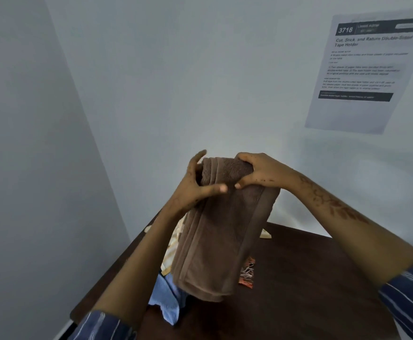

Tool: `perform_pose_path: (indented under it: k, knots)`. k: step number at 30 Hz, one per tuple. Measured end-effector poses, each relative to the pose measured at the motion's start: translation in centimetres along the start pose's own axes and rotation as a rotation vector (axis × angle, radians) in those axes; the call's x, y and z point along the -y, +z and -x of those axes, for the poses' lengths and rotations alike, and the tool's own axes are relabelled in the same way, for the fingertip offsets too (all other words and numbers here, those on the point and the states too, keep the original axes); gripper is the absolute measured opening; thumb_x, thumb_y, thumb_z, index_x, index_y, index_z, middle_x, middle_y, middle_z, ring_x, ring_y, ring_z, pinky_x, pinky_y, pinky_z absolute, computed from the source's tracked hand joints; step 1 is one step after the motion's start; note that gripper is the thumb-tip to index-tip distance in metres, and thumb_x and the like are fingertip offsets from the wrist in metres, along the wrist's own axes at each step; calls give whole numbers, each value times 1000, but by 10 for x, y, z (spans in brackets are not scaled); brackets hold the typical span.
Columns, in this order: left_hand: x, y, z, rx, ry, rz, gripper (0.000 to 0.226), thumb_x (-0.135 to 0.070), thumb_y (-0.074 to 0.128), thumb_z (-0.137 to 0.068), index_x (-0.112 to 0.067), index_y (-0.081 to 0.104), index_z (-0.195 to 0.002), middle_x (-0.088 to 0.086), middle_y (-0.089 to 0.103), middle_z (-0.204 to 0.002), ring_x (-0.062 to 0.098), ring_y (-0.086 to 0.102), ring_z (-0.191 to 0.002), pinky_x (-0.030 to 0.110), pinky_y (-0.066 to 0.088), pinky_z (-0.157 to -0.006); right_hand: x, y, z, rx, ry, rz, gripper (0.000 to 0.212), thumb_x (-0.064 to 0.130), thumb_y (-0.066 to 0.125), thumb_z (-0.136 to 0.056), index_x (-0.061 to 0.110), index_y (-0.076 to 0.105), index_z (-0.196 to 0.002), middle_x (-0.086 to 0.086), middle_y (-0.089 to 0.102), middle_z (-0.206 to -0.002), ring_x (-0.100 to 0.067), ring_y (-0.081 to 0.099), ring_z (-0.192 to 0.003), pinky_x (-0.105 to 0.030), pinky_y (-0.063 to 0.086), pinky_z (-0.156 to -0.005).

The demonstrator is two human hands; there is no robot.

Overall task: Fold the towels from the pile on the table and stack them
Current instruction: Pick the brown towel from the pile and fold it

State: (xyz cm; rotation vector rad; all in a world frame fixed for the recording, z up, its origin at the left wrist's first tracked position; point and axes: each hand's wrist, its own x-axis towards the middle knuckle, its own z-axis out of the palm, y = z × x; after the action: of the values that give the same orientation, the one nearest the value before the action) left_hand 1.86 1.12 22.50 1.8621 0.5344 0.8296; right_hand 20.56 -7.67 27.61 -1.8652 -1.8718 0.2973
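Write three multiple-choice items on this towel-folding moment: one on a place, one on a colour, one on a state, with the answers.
1. Where is the blue cloth?
A. On the table's near left part, beside the hanging towel's bottom end
B. Pinned to the wall
C. Draped over the right forearm

2. What colour is the towel being held?
A. White
B. Brown
C. Green

3. How is the held towel?
A. Spread flat on the table
B. Crumpled in a ball
C. Folded lengthwise, hanging from both hands

Answers:
1. A: the blue cloth lies on the dark table, at the lower left of the towel.
2. B: the towel is brown all over.
3. C: the left hand and the right hand grip its top end, and it hangs down in a long folded strip.
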Motion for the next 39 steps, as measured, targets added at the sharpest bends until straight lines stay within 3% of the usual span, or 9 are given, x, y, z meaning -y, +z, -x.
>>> perform_pose_path:
  k: [3,6,11,14,18,22,25,33,39]
  knots:
    - [54,11,18,181,-119,-31,128,-31,88,-49,-23,9,-149,-9,29,-144,5,38,-127,19,38,-102,0,2,1,-37,7,-36,38,23,78,-72,14,60,-104,-3,63,-100,-20,59,-92,-37,48,-84]
    - [100,32,36,249,-229,-113,128,-43,86,-43,-24,14,-147,-8,27,-148,7,30,-132,27,29,-110,-2,-4,5,-37,31,-26,38,20,78,-70,14,61,-103,-2,64,-101,-20,59,-96,-38,46,-88]
    - [118,80,43,254,-327,-49,86,-34,84,-55,-23,42,-129,-12,48,-118,15,50,-117,0,40,-72,-10,-17,22,43,60,48,41,20,79,-69,13,62,-106,-4,65,-104,-20,58,-98,-38,44,-89]
    - [115,109,43,318,-413,29,56,-14,79,-74,-25,44,-117,-10,52,-111,13,53,-108,11,42,-76,-28,-27,41,32,132,75,44,22,79,-70,15,61,-110,-1,64,-106,-18,56,-99,-35,43,-88]
    - [119,151,45,407,-514,96,64,-33,82,-64,-28,48,-118,-5,57,-122,17,55,-111,35,47,-97,-68,-33,76,-21,276,84,54,25,79,-71,18,54,-117,-3,61,-107,-19,56,-94,-33,45,-84]
    - [119,198,55,535,-632,227,31,-11,71,-81,-27,57,-103,-4,64,-109,16,61,-101,32,51,-88,-112,-31,108,-78,412,107,57,28,80,-70,15,51,-117,-8,61,-109,-22,58,-92,-35,49,-83]
    - [127,231,68,620,-732,312,36,-19,75,-73,-26,58,-105,0,65,-112,19,61,-106,31,50,-87,-150,-20,125,-63,502,144,57,30,81,-69,14,53,-116,-10,61,-110,-24,58,-93,-34,49,-81]
    - [168,312,73,398,-1024,423,70,-30,85,-64,-9,55,-124,8,64,-119,24,62,-108,37,50,-92,-257,28,143,-94,647,344,34,22,61,-88,10,54,-119,-10,61,-114,-27,57,-103,-36,42,-89]
    - [196,340,74,207,-1027,-36,83,-26,72,-82,-2,25,-146,14,39,-146,29,42,-131,34,37,-106,-303,121,215,-72,906,49,48,32,62,-87,7,47,-126,-14,54,-127,-34,51,-115,-43,44,-96]
